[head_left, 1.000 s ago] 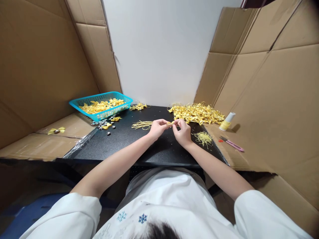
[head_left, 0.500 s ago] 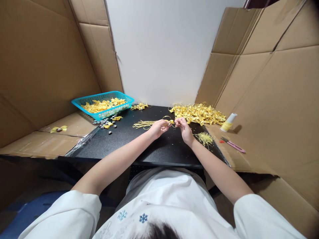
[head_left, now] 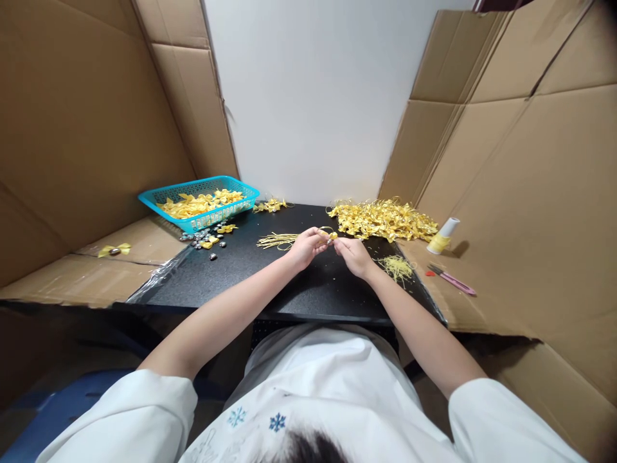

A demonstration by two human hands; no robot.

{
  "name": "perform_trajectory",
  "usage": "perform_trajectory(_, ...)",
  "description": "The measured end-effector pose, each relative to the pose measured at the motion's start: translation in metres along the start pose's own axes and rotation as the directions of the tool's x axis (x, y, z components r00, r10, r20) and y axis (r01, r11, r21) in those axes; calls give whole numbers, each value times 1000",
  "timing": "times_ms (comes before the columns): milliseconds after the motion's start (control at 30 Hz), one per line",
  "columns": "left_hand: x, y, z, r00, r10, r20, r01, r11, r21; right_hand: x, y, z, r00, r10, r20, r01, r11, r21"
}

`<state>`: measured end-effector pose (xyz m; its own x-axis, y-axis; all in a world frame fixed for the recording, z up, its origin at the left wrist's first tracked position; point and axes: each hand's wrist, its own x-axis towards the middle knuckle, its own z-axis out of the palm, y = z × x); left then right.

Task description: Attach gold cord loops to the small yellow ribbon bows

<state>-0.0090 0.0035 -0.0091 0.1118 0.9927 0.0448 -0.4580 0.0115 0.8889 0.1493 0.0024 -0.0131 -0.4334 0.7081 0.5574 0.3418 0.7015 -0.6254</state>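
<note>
Over the black table, my left hand (head_left: 308,248) pinches a small yellow ribbon bow (head_left: 333,236) with a thin yellow cord looped above it. My right hand (head_left: 354,254) has its fingers closed at the bow's right side, touching it or the cord; fingertips and cord overlap, so the exact grip is hard to see. Just left of my left hand lies a bundle of yellow cords (head_left: 274,241). Behind my right hand spreads a large heap of yellow bows (head_left: 385,220).
A blue basket (head_left: 193,225) of yellow ribbon pieces stands at the left, shiny dark beads (head_left: 202,239) before it. To the right are cord scraps (head_left: 397,269), a white cone (head_left: 448,228) wound with yellow and a pink-handled cutting tool (head_left: 457,284). Cardboard walls (head_left: 520,186) flank the table.
My right hand has moved slightly left and turned, its fingers now close against the bow beside my left hand. My left hand has stayed nearly in place.
</note>
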Motion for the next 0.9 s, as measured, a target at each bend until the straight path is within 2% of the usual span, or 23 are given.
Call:
perform_trajectory(67, -1, -1, 0, 999, 39, 25, -40, 999, 26, 0, 3, -1, 1000, 1, -26, -3, 999, -44)
perform_trajectory(267, -2, -1, 1, 994, 88, 58, -91, 995, 40, 2, 6, 2, 993, 60, -103, -53, 996, 73)
perform_trajectory(333, -2, -1, 1, 993, 92, 72, -95, 995, 39, 2, 5, 2, 993, 33, -117, -26, 997, 66)
perform_trajectory(533, 0, 0, -1, 995, 92, 46, -92, 996, 15, 1, 2, 1, 984, -117, -132, 106, 990, -89)
perform_trajectory(700, 1, -2, -2, 994, 102, 34, -103, 994, 20, 1, 2, 2, 982, -99, -161, 67, 979, -194)
perform_trajectory(900, 0, -3, -1, 993, 113, 37, -115, 993, 39, 1, 2, 3, 977, -95, -191, 49, 971, -232)
